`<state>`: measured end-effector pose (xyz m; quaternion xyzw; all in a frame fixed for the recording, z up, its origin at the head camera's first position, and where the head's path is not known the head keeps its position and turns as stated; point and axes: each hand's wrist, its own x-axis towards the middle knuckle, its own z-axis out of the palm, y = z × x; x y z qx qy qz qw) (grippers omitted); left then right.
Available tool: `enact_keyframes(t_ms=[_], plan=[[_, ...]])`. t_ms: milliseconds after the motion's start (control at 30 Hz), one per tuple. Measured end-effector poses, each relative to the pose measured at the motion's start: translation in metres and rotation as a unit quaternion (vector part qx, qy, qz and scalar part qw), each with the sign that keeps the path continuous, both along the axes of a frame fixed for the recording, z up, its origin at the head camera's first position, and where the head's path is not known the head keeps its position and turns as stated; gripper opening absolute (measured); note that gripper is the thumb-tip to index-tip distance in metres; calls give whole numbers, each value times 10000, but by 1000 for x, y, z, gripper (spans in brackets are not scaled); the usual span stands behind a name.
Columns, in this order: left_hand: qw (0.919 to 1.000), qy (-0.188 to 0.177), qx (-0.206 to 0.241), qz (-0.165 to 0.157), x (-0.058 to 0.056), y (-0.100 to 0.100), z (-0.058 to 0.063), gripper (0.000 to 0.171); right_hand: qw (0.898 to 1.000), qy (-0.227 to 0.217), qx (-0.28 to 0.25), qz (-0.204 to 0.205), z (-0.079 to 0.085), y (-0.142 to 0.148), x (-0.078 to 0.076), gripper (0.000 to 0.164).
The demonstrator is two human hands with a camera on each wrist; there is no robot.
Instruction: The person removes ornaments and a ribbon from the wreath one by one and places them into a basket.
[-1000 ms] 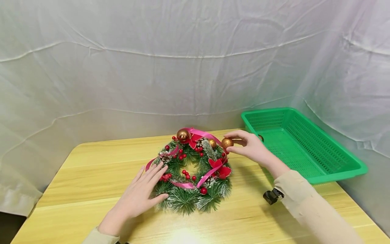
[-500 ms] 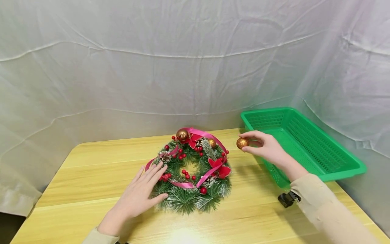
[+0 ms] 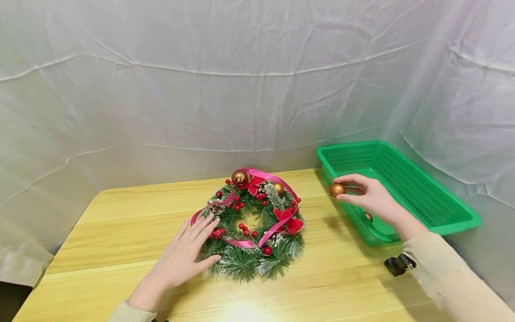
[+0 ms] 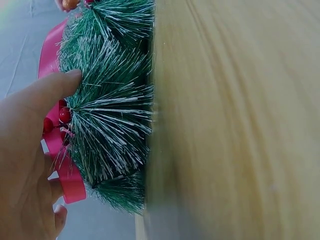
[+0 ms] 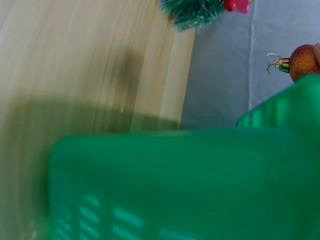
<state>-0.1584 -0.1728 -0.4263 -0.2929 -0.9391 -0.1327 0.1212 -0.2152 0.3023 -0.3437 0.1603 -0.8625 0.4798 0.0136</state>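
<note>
A green Christmas wreath (image 3: 241,264) with red berries, red flowers, pinecones and a pink ribbon (image 3: 241,243) lies on the table. My left hand (image 3: 179,259) rests on its left side, fingers straight; in the left wrist view the thumb (image 4: 60,85) lies against the needles. My right hand (image 3: 374,197) pinches a glittery gold bauble (image 3: 337,190) between thumb and fingers, over the left rim of the green basket (image 3: 426,188). A gold cap and a thin loop show on this bauble (image 5: 302,62) in the right wrist view. A shiny gold bauble (image 3: 239,178) sits on the wreath's top.
Inside the basket, another gold-brown bauble (image 3: 368,217) is partly hidden by my right hand. A smaller glittery bauble (image 3: 279,188) sits on the wreath's upper right. The wooden table (image 3: 132,223) ends at a pale cloth backdrop (image 3: 201,112).
My right hand has carried the glittery bauble rightward, from the wreath's upper right edge to the basket's rim. My left hand has stayed on the wreath.
</note>
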Motion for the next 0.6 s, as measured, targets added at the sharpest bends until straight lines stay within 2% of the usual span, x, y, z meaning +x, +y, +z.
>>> enact_keyframes(t_ms=[333, 600], plan=[[10000, -28, 9, 21, 0, -1, 0, 84, 9999, 10, 49, -155, 11, 17, 8, 46], [10000, -60, 24, 33, 0, -1, -1, 84, 9984, 29, 251, -497, 11, 43, 6, 44]])
